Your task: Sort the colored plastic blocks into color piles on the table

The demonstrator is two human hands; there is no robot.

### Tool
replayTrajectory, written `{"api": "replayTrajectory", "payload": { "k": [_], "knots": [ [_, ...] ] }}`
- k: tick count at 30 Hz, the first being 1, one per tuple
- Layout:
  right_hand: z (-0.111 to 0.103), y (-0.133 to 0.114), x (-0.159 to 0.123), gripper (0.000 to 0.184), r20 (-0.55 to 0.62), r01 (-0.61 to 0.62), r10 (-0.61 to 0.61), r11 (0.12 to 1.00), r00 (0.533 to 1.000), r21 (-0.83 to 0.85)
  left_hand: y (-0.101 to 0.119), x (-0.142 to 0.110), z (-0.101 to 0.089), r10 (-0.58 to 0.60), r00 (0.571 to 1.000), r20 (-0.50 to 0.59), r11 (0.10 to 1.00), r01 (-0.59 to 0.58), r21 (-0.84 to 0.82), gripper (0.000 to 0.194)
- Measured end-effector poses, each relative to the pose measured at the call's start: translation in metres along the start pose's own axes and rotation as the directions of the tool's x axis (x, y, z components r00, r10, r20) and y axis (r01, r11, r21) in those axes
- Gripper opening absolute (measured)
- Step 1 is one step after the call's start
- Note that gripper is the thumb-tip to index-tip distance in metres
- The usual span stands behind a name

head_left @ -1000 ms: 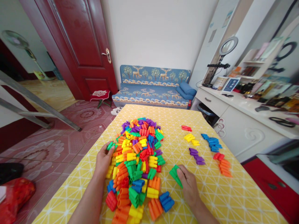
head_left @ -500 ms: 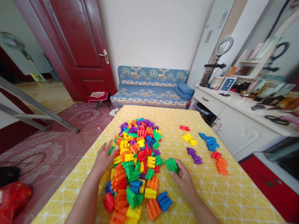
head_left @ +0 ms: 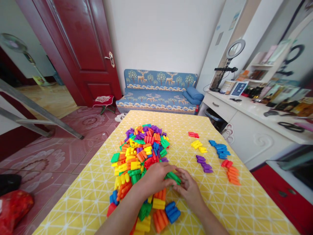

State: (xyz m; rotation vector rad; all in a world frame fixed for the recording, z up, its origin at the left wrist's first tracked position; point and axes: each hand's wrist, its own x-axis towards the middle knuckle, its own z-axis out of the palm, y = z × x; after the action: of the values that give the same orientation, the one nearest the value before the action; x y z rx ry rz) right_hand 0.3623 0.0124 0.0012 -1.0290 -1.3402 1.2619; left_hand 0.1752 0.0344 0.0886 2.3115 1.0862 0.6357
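Observation:
A green plastic block made of joined tubes (head_left: 174, 178) is between my two hands at the right side of the pile. My right hand (head_left: 190, 186) grips its right end with thumb and fingers. From the left, my left hand (head_left: 157, 176) reaches across the pile, its fingers and thumb closed around the block's other end. Beneath my left forearm lies a heap of mixed tube blocks (head_left: 134, 151) in green, orange, yellow, red, blue and purple, partly hidden by that arm. A blue block (head_left: 172, 212) and an orange block (head_left: 160, 220) lie just below my hands.
Sorted blocks lie on the right of the yellow patterned tablecloth (head_left: 181, 124): red (head_left: 193, 134), yellow (head_left: 199, 146), purple (head_left: 204, 164), blue (head_left: 219, 149) and orange (head_left: 233, 176). A blue sofa (head_left: 158, 94) stands beyond the table, a white dresser (head_left: 256, 127) to the right.
My left hand has moved right from the pile's left edge to meet my right hand at the green block. Another green block now shows at the pile's left edge.

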Motion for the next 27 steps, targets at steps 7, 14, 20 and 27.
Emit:
{"api": "replayTrajectory", "payload": {
  "k": [7,14,20,27],
  "knots": [
    [-0.003,0.0,0.002,0.036,-0.082,-0.007,-0.004,0.992,0.997,-0.127,-0.03,0.005,-0.014,-0.135,0.941,-0.31,0.985,0.161,0.059,0.025],
    [-0.007,-0.004,0.006,0.032,-0.075,0.156,-0.252,0.779,0.965,-0.607,-0.063,-0.006,-0.04,-0.202,0.839,-0.506,0.862,0.398,0.315,0.053],
    [-0.006,-0.007,0.003,0.037,0.108,0.249,-0.276,0.548,0.955,-0.799,-0.078,-0.011,-0.03,-0.4,0.778,-0.485,0.763,0.575,0.294,0.064],
    [-0.005,-0.01,0.003,0.031,0.074,0.206,-0.256,0.543,0.964,-0.814,-0.071,-0.007,-0.029,-0.48,0.754,-0.449,0.744,0.621,0.246,0.064]
  ]
}}
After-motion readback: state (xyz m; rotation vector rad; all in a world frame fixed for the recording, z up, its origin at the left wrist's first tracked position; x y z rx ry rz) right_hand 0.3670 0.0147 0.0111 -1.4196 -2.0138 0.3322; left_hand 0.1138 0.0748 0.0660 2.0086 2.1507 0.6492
